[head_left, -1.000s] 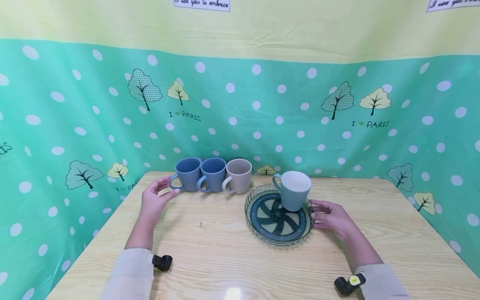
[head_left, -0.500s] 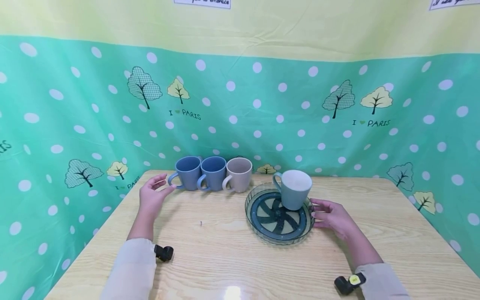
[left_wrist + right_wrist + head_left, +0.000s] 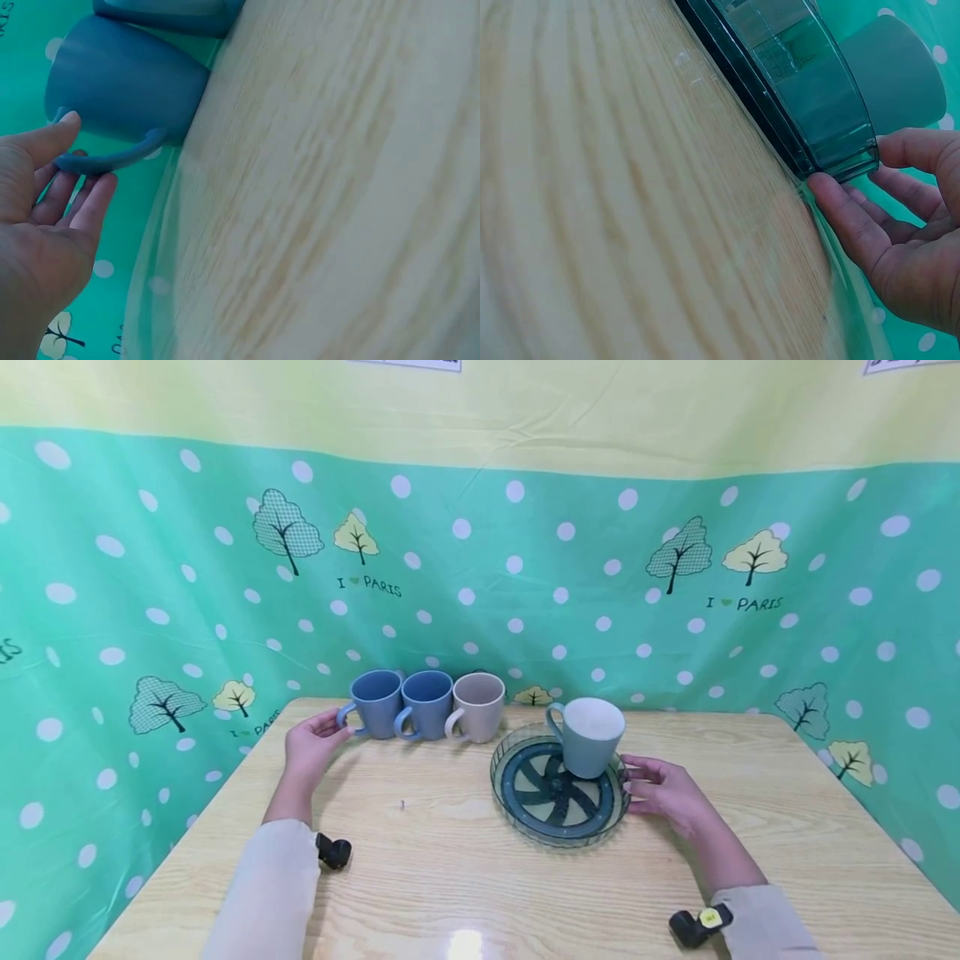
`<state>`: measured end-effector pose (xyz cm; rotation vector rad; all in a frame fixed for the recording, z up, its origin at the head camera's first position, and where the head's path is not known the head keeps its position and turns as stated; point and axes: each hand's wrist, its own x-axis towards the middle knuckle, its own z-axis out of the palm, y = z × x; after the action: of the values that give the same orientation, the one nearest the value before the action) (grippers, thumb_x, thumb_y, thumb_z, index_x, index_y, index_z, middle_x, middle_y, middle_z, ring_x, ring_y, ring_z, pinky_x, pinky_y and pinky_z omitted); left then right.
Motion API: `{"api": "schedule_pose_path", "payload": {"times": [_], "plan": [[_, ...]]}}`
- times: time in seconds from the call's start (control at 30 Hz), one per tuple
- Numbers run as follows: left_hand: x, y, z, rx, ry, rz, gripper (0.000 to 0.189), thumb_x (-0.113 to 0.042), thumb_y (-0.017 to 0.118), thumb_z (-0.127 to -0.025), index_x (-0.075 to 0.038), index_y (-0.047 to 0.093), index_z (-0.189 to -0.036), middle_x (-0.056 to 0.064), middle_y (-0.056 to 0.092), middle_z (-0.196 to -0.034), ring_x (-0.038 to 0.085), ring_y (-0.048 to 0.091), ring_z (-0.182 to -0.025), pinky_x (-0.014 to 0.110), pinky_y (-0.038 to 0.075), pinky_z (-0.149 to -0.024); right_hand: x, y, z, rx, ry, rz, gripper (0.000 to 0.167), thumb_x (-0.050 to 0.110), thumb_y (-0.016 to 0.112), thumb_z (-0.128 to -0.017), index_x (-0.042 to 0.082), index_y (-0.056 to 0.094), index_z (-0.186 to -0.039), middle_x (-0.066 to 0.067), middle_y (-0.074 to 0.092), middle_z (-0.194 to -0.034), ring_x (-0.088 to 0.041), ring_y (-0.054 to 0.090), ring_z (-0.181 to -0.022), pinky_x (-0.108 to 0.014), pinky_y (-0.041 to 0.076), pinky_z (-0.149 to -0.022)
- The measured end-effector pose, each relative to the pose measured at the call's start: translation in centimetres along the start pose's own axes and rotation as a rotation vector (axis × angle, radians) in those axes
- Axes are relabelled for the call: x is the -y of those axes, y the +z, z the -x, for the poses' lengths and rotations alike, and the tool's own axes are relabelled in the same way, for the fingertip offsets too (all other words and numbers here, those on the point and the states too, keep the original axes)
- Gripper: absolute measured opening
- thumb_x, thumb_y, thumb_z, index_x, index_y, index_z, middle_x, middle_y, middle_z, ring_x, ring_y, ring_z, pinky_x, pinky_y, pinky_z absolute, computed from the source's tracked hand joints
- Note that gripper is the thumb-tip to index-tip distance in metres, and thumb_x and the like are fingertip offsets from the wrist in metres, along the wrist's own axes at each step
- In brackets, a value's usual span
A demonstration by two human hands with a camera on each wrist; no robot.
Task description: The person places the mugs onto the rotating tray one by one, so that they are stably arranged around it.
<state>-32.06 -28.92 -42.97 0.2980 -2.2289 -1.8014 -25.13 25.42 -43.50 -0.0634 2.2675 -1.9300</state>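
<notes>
Three mugs stand in a row at the table's back: a blue mug (image 3: 377, 706) at the left end, a second blue mug (image 3: 427, 706) and a pinkish-beige mug (image 3: 477, 706). My left hand (image 3: 313, 747) holds the left-end mug's handle (image 3: 112, 160), thumb on one side and fingers on the other. To the right lies a round, see-through green tray (image 3: 510, 818) with a dark swirl pattern in its base. A grey-green mug (image 3: 591, 743) with a pale inside stands in it, near its far right side. My right hand (image 3: 670, 795) grips the tray's right edge between thumb and fingers.
The light wood table (image 3: 442, 885) reaches back to a green dotted curtain (image 3: 517, 568), close behind the mugs. A tiny dark speck (image 3: 402, 804) is on the tabletop left of the tray.
My left hand drew back slightly from the blue mug's handle, then came in again to the handle. The right hand, the tray and the mugs stay in place.
</notes>
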Motion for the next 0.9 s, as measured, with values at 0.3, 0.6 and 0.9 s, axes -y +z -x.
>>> {"api": "schedule_pose_path", "payload": {"times": [0.3,0.6,0.9], "plan": [[0.27,0.74,-0.77,-0.059,0.001,-0.036,0.04,-0.007,0.071,-0.089,0.0,0.061,-0.127,0.021,0.062,-0.124,0.01,0.065,-0.099,0.016,0.053,-0.083,-0.04,-0.1,-0.05,0.004,-0.004,0.001,0.059,-0.004,0.058,-0.092,-0.01,0.034,-0.145,-0.035,0.04,-0.137,-0.029,0.059,-0.109,-0.042,0.059,-0.082],[0.52,0.77,-0.54,-0.104,-0.048,-0.023,0.041,-0.014,0.076,-0.087,-0.003,0.064,-0.125,0.016,0.065,-0.12,0.007,0.066,-0.099,0.017,0.054,-0.082,-0.19,-0.07,-0.16,-0.002,0.001,0.02,0.059,-0.003,0.059,-0.092,-0.008,0.035,-0.145,-0.034,0.042,-0.136,-0.03,0.059,-0.109,-0.041,0.059,-0.082],[0.46,0.77,-0.28,-0.128,-0.074,0.033,0.042,-0.014,0.079,-0.083,-0.003,0.065,-0.122,0.014,0.068,-0.114,0.001,0.066,-0.089,0.016,0.055,-0.078,-0.24,-0.07,-0.19,-0.008,-0.002,0.012,0.058,-0.004,0.059,-0.091,-0.009,0.035,-0.144,-0.034,0.042,-0.135,-0.026,0.06,-0.106,-0.041,0.059,-0.081]]}}
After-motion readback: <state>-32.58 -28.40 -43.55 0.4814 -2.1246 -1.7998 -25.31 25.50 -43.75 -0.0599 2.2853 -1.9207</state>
